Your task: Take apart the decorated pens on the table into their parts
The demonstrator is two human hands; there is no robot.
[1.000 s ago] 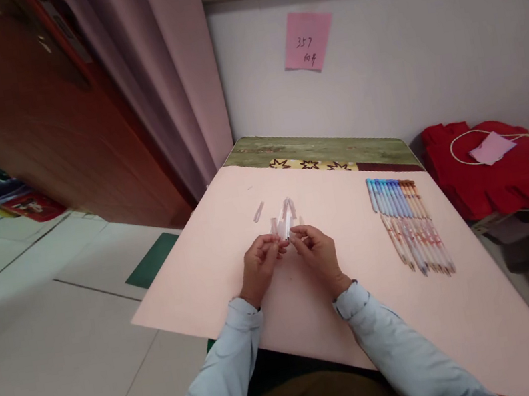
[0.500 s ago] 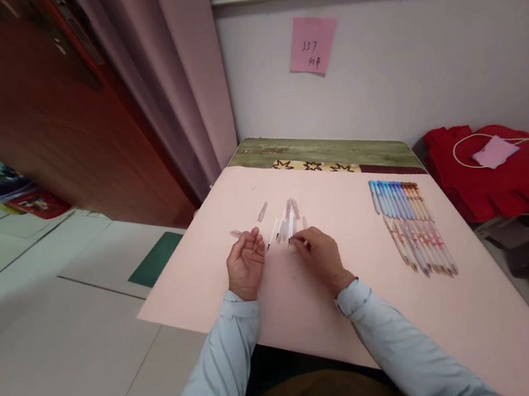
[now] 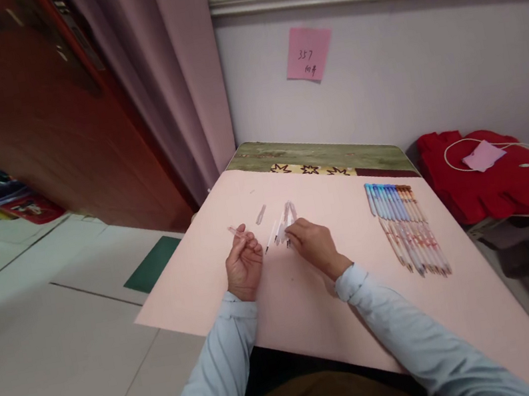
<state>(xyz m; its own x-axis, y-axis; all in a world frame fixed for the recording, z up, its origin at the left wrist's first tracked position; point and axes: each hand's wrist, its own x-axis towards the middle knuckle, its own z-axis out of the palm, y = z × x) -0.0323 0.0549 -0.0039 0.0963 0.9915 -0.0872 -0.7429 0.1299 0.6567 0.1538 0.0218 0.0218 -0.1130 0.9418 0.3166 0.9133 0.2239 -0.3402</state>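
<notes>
My left hand (image 3: pixel 243 263) rests on the pink table sheet (image 3: pixel 312 298) with its fingers curled round a small clear pen part (image 3: pixel 235 231) that sticks out above them. My right hand (image 3: pixel 311 244) is closed in a pinch at the near end of a small heap of clear pen parts and refills (image 3: pixel 282 225); what its fingertips hold is too small to make out. A single clear tube (image 3: pixel 260 213) lies just left of the heap. Both sleeves are light blue.
A neat row of several blue and orange pens (image 3: pixel 405 223) lies on the right of the table. A pink note (image 3: pixel 308 54) hangs on the wall behind. Red cloth with a white cord (image 3: pixel 494 176) sits right of the table; curtain and door stand left.
My hands were together over the parts, then moved apart. The left hand carried a clear part to the left and curled round it. The right hand shifted up to the heap.
</notes>
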